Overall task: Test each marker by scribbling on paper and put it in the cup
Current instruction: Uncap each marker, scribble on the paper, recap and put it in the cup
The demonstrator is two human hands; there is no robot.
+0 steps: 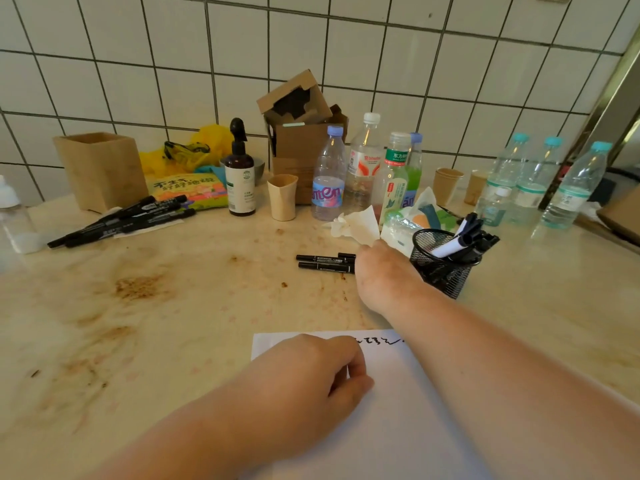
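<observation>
Your right hand (377, 275) reaches two slim black markers (325, 263) beside the wire-mesh cup (441, 271), its grip hidden; your curled left hand (322, 368) presses smooth white paper (398, 393).

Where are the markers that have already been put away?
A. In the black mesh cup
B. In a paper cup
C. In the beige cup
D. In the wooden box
A: several markers stand in the black mesh cup beside the right hand.
</observation>
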